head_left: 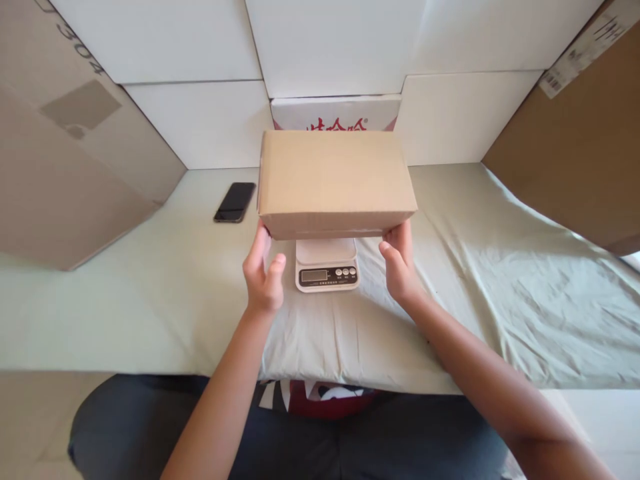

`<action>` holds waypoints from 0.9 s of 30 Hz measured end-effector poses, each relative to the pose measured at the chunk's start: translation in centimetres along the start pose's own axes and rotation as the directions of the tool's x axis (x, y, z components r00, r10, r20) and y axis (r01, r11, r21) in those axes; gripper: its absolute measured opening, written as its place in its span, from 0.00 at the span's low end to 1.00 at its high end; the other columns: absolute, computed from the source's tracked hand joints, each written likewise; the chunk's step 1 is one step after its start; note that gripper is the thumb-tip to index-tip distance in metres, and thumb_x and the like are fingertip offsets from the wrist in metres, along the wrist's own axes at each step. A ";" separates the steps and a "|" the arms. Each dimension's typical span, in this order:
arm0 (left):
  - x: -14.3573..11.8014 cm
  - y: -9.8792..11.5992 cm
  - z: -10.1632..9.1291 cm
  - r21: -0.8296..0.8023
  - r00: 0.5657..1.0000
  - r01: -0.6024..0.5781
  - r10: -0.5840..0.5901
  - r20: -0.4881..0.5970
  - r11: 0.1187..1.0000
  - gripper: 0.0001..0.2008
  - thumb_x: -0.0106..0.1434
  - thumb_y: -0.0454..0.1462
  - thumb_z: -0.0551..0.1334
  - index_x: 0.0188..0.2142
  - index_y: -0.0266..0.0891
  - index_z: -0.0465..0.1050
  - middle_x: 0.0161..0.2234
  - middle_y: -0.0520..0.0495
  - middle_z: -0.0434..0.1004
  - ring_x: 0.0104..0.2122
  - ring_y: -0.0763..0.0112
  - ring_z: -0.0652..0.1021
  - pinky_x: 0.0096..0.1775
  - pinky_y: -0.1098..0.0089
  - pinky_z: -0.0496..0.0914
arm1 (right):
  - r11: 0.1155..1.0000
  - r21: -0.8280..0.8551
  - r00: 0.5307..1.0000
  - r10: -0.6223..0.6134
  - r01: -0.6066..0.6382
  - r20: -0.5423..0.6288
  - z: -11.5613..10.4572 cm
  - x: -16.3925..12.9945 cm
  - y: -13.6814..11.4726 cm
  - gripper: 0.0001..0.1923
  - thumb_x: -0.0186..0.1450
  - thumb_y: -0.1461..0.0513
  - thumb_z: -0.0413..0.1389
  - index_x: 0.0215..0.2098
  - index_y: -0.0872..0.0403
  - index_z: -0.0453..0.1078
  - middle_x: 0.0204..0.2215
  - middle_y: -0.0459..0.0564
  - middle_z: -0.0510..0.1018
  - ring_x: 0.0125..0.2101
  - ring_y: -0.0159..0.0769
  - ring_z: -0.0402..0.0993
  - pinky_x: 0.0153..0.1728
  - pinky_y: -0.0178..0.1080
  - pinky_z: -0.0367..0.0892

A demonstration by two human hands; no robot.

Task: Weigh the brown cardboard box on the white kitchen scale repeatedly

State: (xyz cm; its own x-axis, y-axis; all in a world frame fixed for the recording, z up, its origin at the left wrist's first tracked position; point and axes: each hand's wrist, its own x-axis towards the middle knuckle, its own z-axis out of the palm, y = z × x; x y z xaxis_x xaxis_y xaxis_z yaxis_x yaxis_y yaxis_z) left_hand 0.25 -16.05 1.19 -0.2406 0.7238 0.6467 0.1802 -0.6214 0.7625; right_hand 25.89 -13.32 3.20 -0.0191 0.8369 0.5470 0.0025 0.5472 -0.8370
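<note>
A plain brown cardboard box (336, 180) sits over a small white digital kitchen scale (327, 265), hiding most of its platform; the scale's display and buttons show below the box. My left hand (263, 273) touches the box's near left lower corner with its fingertips, fingers apart. At the near right lower corner, my right hand (400, 261) touches the box the same way. Whether the box rests on the scale or my hands carry it, I cannot tell.
A pale green cloth (475, 280) covers the table. A black phone (235, 201) lies at the back left. A white box with red print (336, 113) stands behind the brown box. Large cardboard panels (60, 147) flank both sides, white boards (210, 120) behind.
</note>
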 end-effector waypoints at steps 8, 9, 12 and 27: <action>-1.5 0.0 0.4 -0.045 0.972 0.152 -0.158 -0.175 0.987 0.31 0.66 0.44 0.64 0.67 0.37 0.75 0.68 0.37 0.76 0.70 0.46 0.73 0.70 0.51 0.68 | 0.996 -0.028 0.996 0.080 -0.079 0.041 0.9 -1.7 1.0 0.35 0.71 0.42 0.54 0.72 0.41 0.58 0.70 0.52 0.70 0.71 0.53 0.65 0.74 0.60 0.64; -1.7 0.0 0.3 -0.052 0.963 0.177 -0.184 -0.196 0.983 0.31 0.66 0.43 0.64 0.67 0.36 0.75 0.67 0.36 0.77 0.69 0.46 0.74 0.70 0.51 0.69 | 0.997 -0.024 0.996 0.079 -0.078 0.047 1.0 -1.8 1.1 0.35 0.71 0.42 0.54 0.72 0.41 0.58 0.70 0.52 0.69 0.71 0.52 0.65 0.74 0.60 0.64; -2.2 0.1 0.3 -0.052 0.943 0.224 -0.230 -0.242 0.973 0.32 0.65 0.43 0.63 0.67 0.35 0.75 0.66 0.34 0.78 0.68 0.47 0.76 0.69 0.51 0.70 | 0.997 -0.016 0.996 0.074 -0.073 0.046 1.0 -2.1 1.3 0.35 0.71 0.43 0.55 0.72 0.40 0.58 0.70 0.52 0.69 0.71 0.52 0.64 0.74 0.60 0.63; -2.3 0.9 0.7 -0.062 0.916 0.344 -0.350 -0.195 0.937 0.30 0.67 0.43 0.63 0.67 0.37 0.75 0.67 0.34 0.77 0.69 0.48 0.75 0.69 0.51 0.69 | 0.987 0.018 0.987 0.159 -0.159 -0.022 1.1 -2.4 0.9 0.33 0.70 0.42 0.56 0.69 0.41 0.61 0.70 0.52 0.70 0.72 0.52 0.64 0.75 0.59 0.62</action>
State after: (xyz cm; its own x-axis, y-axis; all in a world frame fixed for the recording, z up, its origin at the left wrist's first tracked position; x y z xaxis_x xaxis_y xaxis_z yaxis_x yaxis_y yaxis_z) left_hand 1.59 -18.07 0.45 -0.4693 0.8221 0.3223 0.0269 -0.3515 0.9358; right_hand 24.83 -14.85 1.10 0.0033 0.9135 0.4068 -0.0124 0.4068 -0.9134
